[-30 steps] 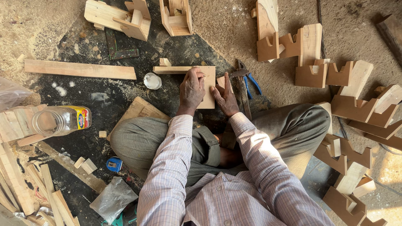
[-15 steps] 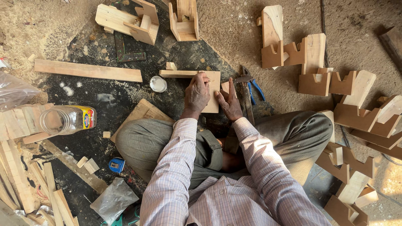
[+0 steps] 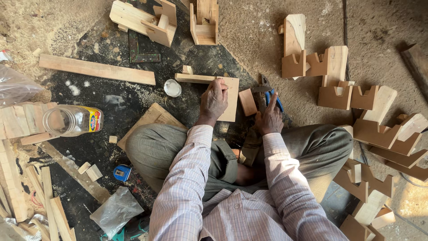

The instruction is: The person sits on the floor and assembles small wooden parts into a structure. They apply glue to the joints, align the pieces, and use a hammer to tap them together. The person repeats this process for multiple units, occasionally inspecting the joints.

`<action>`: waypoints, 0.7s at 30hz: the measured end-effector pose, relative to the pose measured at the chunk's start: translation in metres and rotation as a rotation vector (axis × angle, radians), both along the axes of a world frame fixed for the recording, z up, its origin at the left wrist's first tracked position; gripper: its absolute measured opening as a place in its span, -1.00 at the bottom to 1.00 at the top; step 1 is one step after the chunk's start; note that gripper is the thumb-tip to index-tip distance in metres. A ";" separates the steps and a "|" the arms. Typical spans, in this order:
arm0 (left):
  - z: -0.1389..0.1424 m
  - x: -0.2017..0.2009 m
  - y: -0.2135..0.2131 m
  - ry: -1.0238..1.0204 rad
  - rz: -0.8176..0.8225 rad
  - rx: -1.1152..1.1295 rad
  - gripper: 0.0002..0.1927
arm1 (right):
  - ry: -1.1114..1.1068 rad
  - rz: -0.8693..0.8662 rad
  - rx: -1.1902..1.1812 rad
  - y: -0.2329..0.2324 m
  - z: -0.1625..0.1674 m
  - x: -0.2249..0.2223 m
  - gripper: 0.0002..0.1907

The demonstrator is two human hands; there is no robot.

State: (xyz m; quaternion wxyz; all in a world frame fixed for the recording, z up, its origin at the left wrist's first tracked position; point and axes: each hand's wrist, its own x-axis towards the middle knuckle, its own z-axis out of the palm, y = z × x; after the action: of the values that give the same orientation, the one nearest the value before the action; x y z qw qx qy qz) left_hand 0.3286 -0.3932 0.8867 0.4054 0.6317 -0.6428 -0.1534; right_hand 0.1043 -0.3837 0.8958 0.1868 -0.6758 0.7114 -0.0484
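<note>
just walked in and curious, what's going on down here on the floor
A person sits cross-legged on a sawdust-strewn floor among cut wooden pieces. The left hand presses on a flat wooden board in front of them, while the right hand rests on blue-handled pliers beside a small wooden block. A clear plastic jar lies on its side to the left.

Left hand (image 3: pixel 214 101) presses wooden board (image 3: pixel 228 96); right hand (image 3: pixel 269 118) touches blue-handled pliers (image 3: pixel 269 94)
</note>
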 end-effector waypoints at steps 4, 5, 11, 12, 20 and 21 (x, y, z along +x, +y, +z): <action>0.002 0.002 0.002 0.005 0.004 -0.017 -0.62 | -0.043 0.010 -0.030 -0.004 0.002 -0.001 0.08; 0.003 0.003 0.003 0.007 0.006 -0.017 -0.62 | -0.118 0.001 -0.048 -0.003 0.002 -0.002 0.04; 0.005 0.007 0.006 0.048 0.014 -0.003 -0.61 | -0.546 0.142 -0.443 0.012 0.018 -0.004 -0.11; 0.006 0.007 0.007 0.059 0.015 0.018 -0.61 | -0.644 0.203 -0.534 0.017 0.021 -0.005 -0.11; 0.008 0.008 0.007 0.055 0.035 -0.015 -0.66 | -0.598 0.163 -0.062 0.038 0.045 0.016 -0.32; 0.009 0.009 0.007 0.041 0.029 -0.021 -0.67 | -0.613 0.118 0.044 0.040 0.048 0.020 -0.29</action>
State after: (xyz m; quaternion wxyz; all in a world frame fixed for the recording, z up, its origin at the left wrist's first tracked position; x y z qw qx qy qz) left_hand 0.3375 -0.3865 0.8959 0.4271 0.6334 -0.6266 -0.1538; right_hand 0.1248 -0.3437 0.9443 0.4097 -0.6657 0.5823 -0.2237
